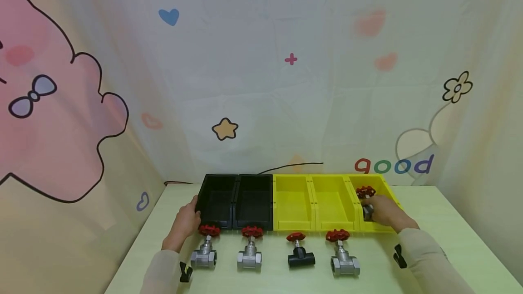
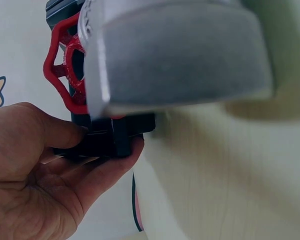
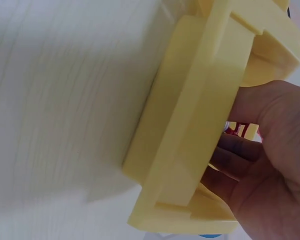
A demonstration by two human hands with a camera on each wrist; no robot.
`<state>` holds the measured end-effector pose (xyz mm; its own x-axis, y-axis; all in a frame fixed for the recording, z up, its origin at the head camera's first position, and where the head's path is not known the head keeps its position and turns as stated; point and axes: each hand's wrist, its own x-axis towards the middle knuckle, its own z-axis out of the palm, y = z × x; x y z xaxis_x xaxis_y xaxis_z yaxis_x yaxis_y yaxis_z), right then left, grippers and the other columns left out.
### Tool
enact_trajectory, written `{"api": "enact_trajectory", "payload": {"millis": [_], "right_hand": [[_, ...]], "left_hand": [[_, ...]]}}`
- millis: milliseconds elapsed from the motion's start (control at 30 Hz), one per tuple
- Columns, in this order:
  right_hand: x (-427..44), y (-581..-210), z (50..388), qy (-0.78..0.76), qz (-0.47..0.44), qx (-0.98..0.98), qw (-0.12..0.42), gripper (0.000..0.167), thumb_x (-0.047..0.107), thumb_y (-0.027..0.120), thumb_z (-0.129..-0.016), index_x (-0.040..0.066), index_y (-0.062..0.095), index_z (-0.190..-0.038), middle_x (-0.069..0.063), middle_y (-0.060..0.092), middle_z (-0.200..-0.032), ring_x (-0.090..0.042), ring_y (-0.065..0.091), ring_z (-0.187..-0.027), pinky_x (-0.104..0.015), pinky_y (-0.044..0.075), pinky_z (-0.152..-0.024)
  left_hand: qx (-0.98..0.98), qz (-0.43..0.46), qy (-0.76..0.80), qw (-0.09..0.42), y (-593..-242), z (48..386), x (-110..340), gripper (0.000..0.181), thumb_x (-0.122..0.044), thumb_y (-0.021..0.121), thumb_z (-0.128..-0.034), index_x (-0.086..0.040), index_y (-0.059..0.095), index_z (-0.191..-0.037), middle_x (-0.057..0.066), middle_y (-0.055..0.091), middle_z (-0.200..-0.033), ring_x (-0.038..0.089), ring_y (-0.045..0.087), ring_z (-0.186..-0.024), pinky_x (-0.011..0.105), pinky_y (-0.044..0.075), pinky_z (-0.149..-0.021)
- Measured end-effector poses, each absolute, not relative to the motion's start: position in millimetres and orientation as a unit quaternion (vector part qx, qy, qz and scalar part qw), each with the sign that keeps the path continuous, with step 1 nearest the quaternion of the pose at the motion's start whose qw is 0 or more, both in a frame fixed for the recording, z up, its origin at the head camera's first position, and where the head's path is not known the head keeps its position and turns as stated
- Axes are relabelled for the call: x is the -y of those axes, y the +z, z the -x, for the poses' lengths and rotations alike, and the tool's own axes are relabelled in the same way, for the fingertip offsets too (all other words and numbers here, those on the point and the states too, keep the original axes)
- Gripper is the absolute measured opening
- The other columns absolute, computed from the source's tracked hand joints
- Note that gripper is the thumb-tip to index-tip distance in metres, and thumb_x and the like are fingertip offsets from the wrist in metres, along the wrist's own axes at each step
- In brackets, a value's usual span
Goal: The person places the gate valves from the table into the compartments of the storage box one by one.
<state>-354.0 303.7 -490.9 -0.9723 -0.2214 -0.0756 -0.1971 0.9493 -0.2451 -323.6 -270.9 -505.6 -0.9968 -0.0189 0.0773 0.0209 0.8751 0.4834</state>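
At the left end of the bin row, my left hand point(image 1: 189, 218) grips the outer side of a black bin point(image 1: 218, 196), thumb and fingers on either side of its edge. My right hand point(image 1: 383, 210) reaches into the rightmost yellow bin point(image 1: 377, 180) and holds a gate valve point(image 1: 368, 211) with a red handwheel. In the right wrist view the bin's front wall point(image 3: 190, 120) hides the fingertips and most of that valve. Close to the left wrist camera is the silver body of another gate valve point(image 2: 180, 55), its red handwheel point(image 2: 67, 65) in front of the black bin.
Before the bins stand a silver valve point(image 1: 204, 255), a second silver valve point(image 1: 249, 255), a black-bodied valve point(image 1: 301, 257) and a third silver valve point(image 1: 344, 262), all with red handwheels. Another black bin point(image 1: 254, 198) and two yellow bins point(image 1: 293, 194) fill the row's middle. A printed curtain point(image 1: 253, 80) hangs behind.
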Motion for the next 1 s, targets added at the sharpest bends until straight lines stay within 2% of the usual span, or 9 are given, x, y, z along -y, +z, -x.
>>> {"api": "enact_trajectory", "payload": {"millis": [267,433,667,1000], "right_hand": [[-303,-482,347,-0.121,0.109,-0.985,0.052,0.041,0.004,0.070,-0.086,0.004,0.065,-0.127,-0.021,0.066,-0.123,-0.041,0.060,-0.108,-0.064,0.041,-0.100],[-302,-474,342,-0.121,0.108,-0.986,0.041,0.041,0.014,0.073,-0.087,0.006,0.067,-0.126,-0.019,0.067,-0.122,-0.040,0.061,-0.107,-0.066,0.040,-0.100],[-300,-460,334,-0.122,0.121,-0.985,0.023,0.040,0.015,0.073,-0.086,0.003,0.066,-0.124,-0.022,0.066,-0.121,-0.042,0.060,-0.107,-0.066,0.042,-0.097],[-298,-449,325,-0.130,0.106,-0.986,-0.026,0.057,0.019,0.075,-0.085,0.000,0.057,-0.135,-0.033,0.047,-0.139,-0.054,0.048,-0.121,-0.067,0.040,-0.098]], "left_hand": [[0.967,0.001,-0.253,0.036,-505,323,270,0.060,-0.004,0.052,-0.0965,0.008,0.027,-0.151,0.034,0.063,-0.113,0.036,0.066,-0.084,0.046,0.051,-0.073],[0.967,0.005,-0.250,0.042,-505,324,270,0.060,-0.004,0.051,-0.0967,0.008,0.028,-0.150,0.035,0.062,-0.114,0.045,0.063,-0.093,0.051,0.052,-0.078],[0.968,0.005,-0.247,0.043,-505,323,269,0.059,-0.005,0.051,-0.0968,0.008,0.028,-0.150,0.037,0.059,-0.120,0.051,0.059,-0.103,0.057,0.050,-0.086],[0.969,0.003,-0.241,0.051,-506,322,270,0.059,-0.005,0.051,-0.0962,0.008,0.030,-0.149,0.038,0.058,-0.123,0.053,0.057,-0.107,0.060,0.048,-0.090]]}}
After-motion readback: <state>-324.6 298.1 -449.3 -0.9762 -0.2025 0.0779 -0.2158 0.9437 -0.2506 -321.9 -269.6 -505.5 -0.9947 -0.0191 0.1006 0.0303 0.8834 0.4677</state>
